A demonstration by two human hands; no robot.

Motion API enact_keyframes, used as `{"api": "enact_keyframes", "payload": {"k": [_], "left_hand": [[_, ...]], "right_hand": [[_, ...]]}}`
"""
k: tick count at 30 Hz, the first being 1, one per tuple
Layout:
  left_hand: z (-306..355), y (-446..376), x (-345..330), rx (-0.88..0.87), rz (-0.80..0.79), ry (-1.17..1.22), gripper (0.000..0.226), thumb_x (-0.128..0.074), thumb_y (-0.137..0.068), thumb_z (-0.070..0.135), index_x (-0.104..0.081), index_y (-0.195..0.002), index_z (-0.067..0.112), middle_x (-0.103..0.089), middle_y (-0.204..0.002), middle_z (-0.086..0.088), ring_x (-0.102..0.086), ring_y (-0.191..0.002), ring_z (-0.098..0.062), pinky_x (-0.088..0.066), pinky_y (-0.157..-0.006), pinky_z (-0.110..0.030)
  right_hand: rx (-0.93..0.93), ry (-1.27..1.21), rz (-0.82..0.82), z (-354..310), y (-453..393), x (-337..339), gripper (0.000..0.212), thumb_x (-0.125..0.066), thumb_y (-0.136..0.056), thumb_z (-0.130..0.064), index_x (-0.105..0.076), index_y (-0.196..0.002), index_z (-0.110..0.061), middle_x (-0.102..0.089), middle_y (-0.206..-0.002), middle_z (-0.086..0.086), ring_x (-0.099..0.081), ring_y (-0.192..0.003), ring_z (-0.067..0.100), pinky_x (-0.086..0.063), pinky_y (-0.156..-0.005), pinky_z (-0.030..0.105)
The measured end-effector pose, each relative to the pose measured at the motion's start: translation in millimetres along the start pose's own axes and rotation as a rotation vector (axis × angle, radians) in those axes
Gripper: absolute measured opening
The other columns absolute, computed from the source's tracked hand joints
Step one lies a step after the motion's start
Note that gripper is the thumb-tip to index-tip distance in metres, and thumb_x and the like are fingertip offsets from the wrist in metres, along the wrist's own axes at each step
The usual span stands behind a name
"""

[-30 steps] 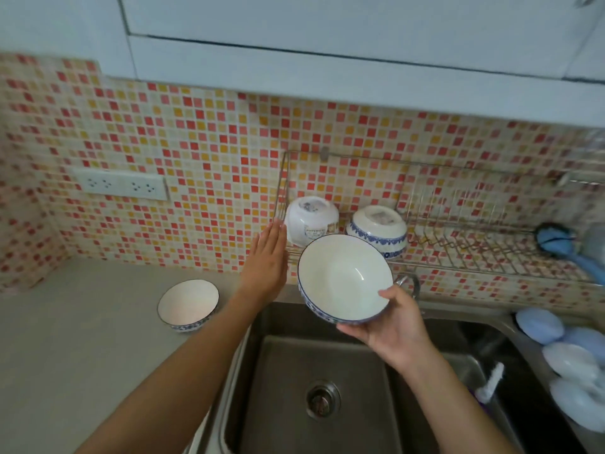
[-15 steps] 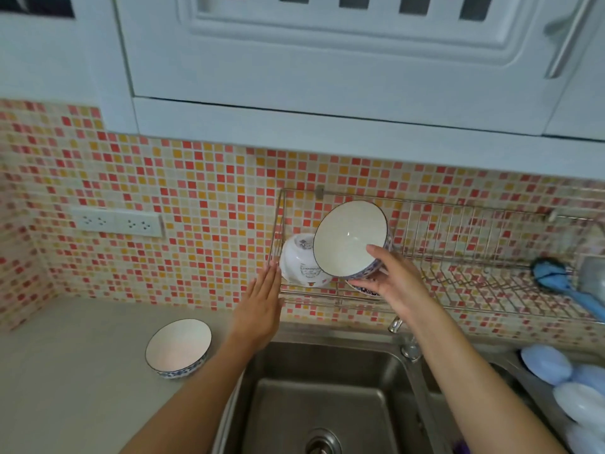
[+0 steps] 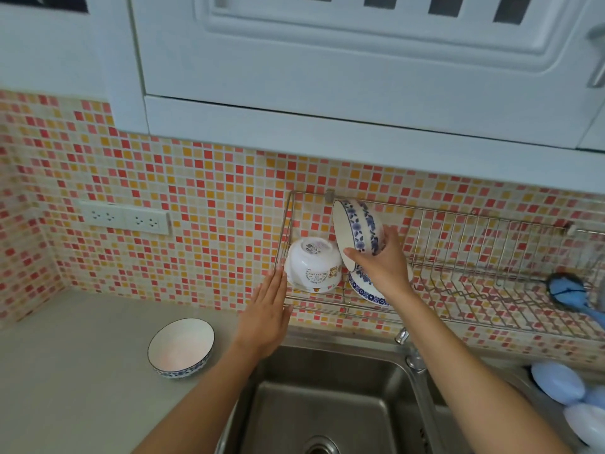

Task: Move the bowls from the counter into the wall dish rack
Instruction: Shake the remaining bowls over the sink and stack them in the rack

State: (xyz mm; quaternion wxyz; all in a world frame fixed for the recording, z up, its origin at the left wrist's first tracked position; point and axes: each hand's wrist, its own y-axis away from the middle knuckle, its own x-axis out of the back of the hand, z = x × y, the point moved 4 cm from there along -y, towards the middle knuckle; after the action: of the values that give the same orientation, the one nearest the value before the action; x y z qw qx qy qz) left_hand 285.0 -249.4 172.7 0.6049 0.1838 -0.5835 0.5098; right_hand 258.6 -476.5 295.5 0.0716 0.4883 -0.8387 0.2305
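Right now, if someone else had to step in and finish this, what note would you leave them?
Right hand: gripping a blue-patterned bowl, tilted on edge over the wall dish rack, not yet set down.
Left hand: open and flat at the rack's left end, holding nothing.
Done: a white bowl and another blue-patterned bowl sit upside down in the rack.
Left: settle the held bowl into the rack, then fetch the last bowl, upright on the counter left of the sink.
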Motion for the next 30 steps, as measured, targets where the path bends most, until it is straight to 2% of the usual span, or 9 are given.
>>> {"api": "enact_keyframes", "payload": {"k": [2, 3, 5, 7, 10, 14, 21, 27, 30], "left_hand": [[-0.1, -0.2, 0.0, 0.004, -0.004, 0.002, 0.062, -0.017, -0.100, 0.046, 0.014, -0.149, 0.023, 0.023, -0.155, 0.008, 0.024, -0.141, -0.010, 0.006, -0.117, -0.032], [0.1, -0.2, 0.3, 0.006, -0.006, 0.006, 0.061, -0.017, -0.100, 0.046, 0.014, -0.149, 0.023, 0.023, -0.155, 0.009, 0.024, -0.141, -0.010, 0.005, -0.118, -0.032], [0.3, -0.3, 0.1, 0.005, -0.008, 0.001, 0.061, -0.017, -0.100, 0.046, 0.013, -0.149, 0.023, 0.022, -0.155, 0.009, 0.025, -0.141, -0.010, 0.004, -0.119, -0.034], [0.3, 0.0, 0.2, 0.007, -0.012, -0.007, 0.062, -0.017, -0.100, 0.046, 0.013, -0.149, 0.023, 0.022, -0.155, 0.009, 0.025, -0.141, -0.010, 0.004, -0.119, -0.034], [0.7, 0.3, 0.8, 0.012, -0.010, -0.004, 0.062, -0.016, -0.100, 0.048, 0.013, -0.149, 0.024, 0.021, -0.155, 0.009, 0.025, -0.141, -0.010, 0.007, -0.117, -0.032], [0.7, -0.4, 0.5, 0.019, -0.027, -0.003, 0.062, -0.016, -0.100, 0.046, 0.014, -0.149, 0.022, 0.021, -0.156, 0.008, 0.025, -0.141, -0.011, 0.004, -0.119, -0.034], [0.9, -0.1, 1.7, 0.016, -0.015, 0.009, 0.063, -0.021, -0.101, 0.044, 0.014, -0.149, 0.021, 0.022, -0.155, 0.008, 0.026, -0.140, -0.009, 0.006, -0.117, -0.032], [1.1, -0.2, 0.1, 0.013, -0.015, -0.010, 0.064, -0.020, -0.100, 0.046, 0.014, -0.149, 0.022, 0.022, -0.156, 0.009, 0.027, -0.140, -0.008, 0.005, -0.118, -0.032], [3.7, 0.4, 3.6, 0.009, -0.013, -0.015, 0.065, -0.019, -0.100, 0.048, 0.015, -0.149, 0.022, 0.023, -0.155, 0.008, 0.028, -0.139, -0.008, 0.012, -0.114, -0.029]], "right_hand": [[0.070, 0.072, 0.005, -0.2, -1.4, -7.4, 0.079, -0.087, -0.070, -0.025, -0.043, -0.134, -0.016, -0.061, -0.111, -0.008, -0.063, -0.094, 0.008, -0.042, -0.070, 0.007], [0.101, 0.106, 0.001, -0.3, -1.6, -12.2, 0.082, -0.087, -0.069, -0.025, -0.041, -0.137, -0.015, -0.061, -0.117, -0.005, -0.063, -0.100, 0.010, -0.043, -0.072, 0.008], [0.147, 0.201, -0.030, 1.4, -1.7, -22.4, 0.093, -0.087, -0.069, -0.028, -0.034, -0.145, -0.018, -0.053, -0.134, 0.000, -0.056, -0.117, 0.014, -0.049, -0.089, 0.021], [0.221, 0.329, -0.078, 4.6, -2.3, -33.0, 0.098, -0.086, -0.070, -0.028, -0.027, -0.149, -0.023, -0.043, -0.144, 0.001, -0.045, -0.130, 0.017, -0.045, -0.103, 0.034], [0.352, 0.535, -0.169, 7.8, -0.3, -49.4, 0.100, -0.083, -0.072, -0.025, -0.021, -0.150, -0.026, -0.035, -0.149, 0.004, -0.034, -0.138, 0.023, -0.042, -0.107, 0.039], [0.453, 0.751, -0.218, 12.2, 3.8, -66.2, 0.096, -0.079, -0.076, -0.029, -0.020, -0.150, -0.017, -0.030, -0.154, 0.006, -0.026, -0.143, 0.024, -0.044, -0.105, 0.039], [0.508, 0.854, -0.337, 20.1, 3.5, -80.6, 0.097, -0.077, -0.079, -0.037, -0.018, -0.152, -0.015, -0.027, -0.158, 0.006, -0.022, -0.146, 0.024, -0.036, -0.110, 0.042], [0.494, 0.858, -0.378, 25.3, -4.1, -77.9, 0.099, -0.078, -0.078, -0.033, -0.017, -0.153, -0.013, -0.026, -0.158, 0.008, -0.020, -0.146, 0.024, -0.035, -0.112, 0.041], [0.520, 0.914, -0.428, 28.0, -4.2, -80.5, 0.098, -0.079, -0.079, -0.026, -0.016, -0.153, -0.011, -0.022, -0.160, 0.008, -0.015, -0.148, 0.025, -0.033, -0.114, 0.041]]}}
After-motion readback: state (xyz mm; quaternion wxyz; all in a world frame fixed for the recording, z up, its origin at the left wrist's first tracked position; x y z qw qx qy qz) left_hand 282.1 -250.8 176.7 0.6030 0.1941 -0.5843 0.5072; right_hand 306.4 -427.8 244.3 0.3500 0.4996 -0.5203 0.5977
